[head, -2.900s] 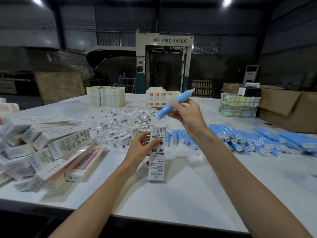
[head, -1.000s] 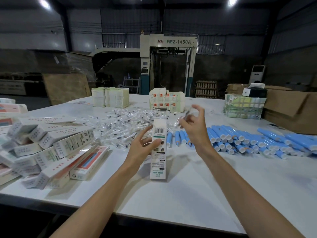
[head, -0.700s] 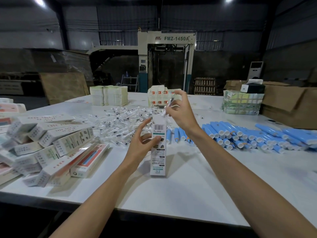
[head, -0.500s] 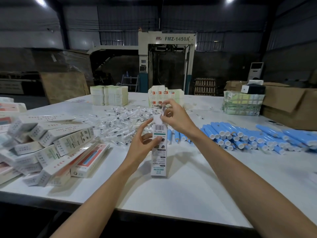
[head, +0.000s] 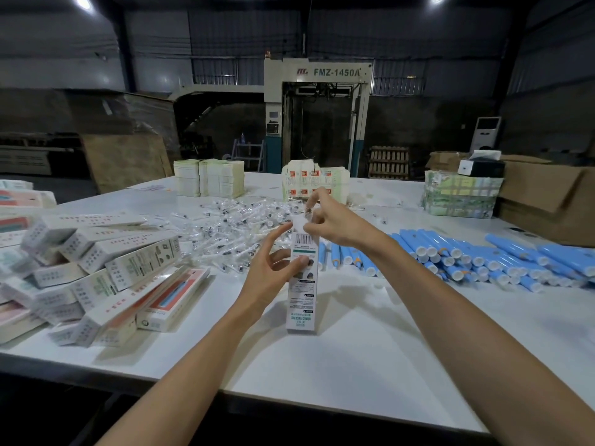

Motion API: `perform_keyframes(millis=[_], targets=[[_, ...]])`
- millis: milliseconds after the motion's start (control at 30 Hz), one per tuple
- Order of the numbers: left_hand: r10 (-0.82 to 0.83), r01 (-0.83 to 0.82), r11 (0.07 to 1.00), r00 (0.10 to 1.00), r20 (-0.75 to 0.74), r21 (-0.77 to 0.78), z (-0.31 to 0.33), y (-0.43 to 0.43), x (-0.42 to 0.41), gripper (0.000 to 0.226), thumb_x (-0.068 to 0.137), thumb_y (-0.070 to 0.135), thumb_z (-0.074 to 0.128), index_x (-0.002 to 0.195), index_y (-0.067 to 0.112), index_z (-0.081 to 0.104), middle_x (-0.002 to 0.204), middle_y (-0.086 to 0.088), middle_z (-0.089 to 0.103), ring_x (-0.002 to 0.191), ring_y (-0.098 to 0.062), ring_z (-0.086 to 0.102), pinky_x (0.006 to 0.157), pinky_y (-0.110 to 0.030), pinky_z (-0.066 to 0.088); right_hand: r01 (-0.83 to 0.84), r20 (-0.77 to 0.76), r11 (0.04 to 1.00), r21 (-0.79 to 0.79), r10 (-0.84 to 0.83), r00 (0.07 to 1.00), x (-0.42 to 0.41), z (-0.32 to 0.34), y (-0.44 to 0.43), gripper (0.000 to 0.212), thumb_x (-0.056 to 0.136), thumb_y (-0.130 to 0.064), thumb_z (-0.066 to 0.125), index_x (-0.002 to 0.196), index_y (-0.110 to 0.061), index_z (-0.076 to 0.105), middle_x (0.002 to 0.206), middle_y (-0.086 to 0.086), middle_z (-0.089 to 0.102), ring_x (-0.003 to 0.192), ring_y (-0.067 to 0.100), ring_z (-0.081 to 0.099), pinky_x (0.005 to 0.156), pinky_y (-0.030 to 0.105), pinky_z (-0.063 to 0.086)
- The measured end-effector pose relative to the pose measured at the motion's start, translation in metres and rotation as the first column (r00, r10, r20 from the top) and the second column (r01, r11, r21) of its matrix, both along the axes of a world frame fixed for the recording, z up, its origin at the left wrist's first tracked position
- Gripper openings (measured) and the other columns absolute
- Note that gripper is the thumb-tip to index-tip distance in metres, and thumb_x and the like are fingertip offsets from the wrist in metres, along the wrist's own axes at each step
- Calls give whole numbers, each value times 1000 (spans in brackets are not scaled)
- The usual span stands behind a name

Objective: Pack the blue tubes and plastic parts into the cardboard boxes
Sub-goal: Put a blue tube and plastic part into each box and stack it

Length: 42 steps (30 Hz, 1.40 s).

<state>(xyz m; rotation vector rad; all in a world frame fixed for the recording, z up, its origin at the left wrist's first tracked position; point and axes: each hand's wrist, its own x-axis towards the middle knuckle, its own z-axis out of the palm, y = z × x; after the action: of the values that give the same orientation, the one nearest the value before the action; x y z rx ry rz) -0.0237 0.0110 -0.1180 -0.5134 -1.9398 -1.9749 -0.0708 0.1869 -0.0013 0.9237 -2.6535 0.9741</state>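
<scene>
I am working at a big flat white table (head: 354, 365). A messy pile of long white cardboard boxes (head: 96, 268) is lying on the left side. A row of smooth blue plastic tubes (head: 467, 259) with white ends is lying on the right side. A heap of little clear plastic parts (head: 231, 233) is sitting in the middle, farther away. One tall white cardboard box (head: 302, 291) is standing on its end near me, in the middle of the table, with its top flap open.

My left hand (head: 273, 272) is holding this tall box up, with my thumb on the front and my fingers against its left side. My right hand (head: 338, 220) is hanging just over the open top, pinching one small clear plastic part (head: 308, 211) in its fingertips.

A few seconds ago my right hand was holding a blue tube over this box. Now that tube is gone from my hand, so I am guessing it is inside, though I cannot see in. A second ago my right hand was reaching toward the heap. Now it is coming back with the small part. So I am thinking the tube step is done for this box, the part is going in next, and then the flap is getting shut.
</scene>
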Motion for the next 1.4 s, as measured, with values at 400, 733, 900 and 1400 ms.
perform_keyframes(millis=[400,733,900,1400], targets=[[9,-9,999,1000,8,38,-2,-1,-4,69,93,28,86,148,51,50,117,-5,80,109,-21,77,84,-32,64,35,-317,999,-17,-39,947,0,-68,15,45,110,-36,48,154,-29,47,147,-8,42,134,9,41,109,37,36],[-22,22,998,1000,9,63,0,8,-7,67,93,25,85,146,52,54,122,-1,79,112,-20,76,82,-29,63,-82,1,775,-627,106,994,17,-102,22,45,104,-15,61,146,-31,53,120,-3,75,117,18,68,100,34,54],[-67,67,997,998,-15,-34,11,26,-18,58,90,24,89,141,37,63,123,2,78,109,-19,76,80,-37,66,-68,-7,762,-644,83,996,13,-95,36,43,102,-5,51,136,-30,61,113,-4,74,110,14,68,90,24,54],[-160,161,987,986,37,-26,2,41,-34,63,89,32,89,141,37,55,121,-7,79,108,-32,78,82,-42,66,44,68,727,-686,3,998,9,-97,48,11,107,-12,54,109,-17,63,99,5,73,91,26,67,80,42,55]])
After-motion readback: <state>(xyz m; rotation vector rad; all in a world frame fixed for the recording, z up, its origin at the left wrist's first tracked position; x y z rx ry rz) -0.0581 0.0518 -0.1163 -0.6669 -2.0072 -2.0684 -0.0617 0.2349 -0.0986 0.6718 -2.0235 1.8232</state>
